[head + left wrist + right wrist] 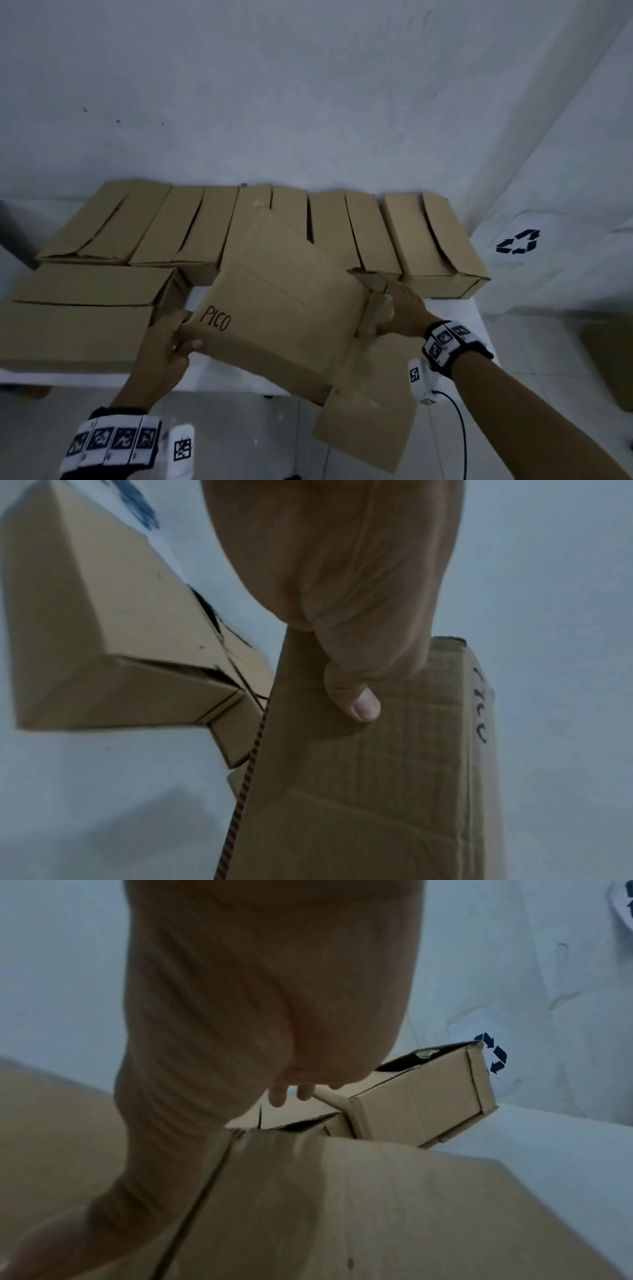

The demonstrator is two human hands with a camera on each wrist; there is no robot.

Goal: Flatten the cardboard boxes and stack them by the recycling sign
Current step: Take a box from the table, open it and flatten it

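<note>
I hold a brown cardboard box marked PICO point(274, 301) tilted above the white table point(455, 315). My left hand point(181, 337) grips its near left end, with the thumb point(359, 704) pressed on the side panel point(377, 777). At the right end, my right hand point(383, 315) grips an opened end flap, fingers over the top and thumb beneath. A loose flap point(370, 411) of the box hangs down past the table's front edge. The recycling sign point(519, 241) lies on the white surface to the right of the table and shows in the right wrist view as the recycling sign point(493, 1053).
Several closed cardboard boxes point(212, 222) stand in a row along the table's back edge; the rightmost box point(438, 246) is nearest the sign. Two longer boxes point(78, 308) lie at the left. A brown box point(609, 363) sits on the floor at the right.
</note>
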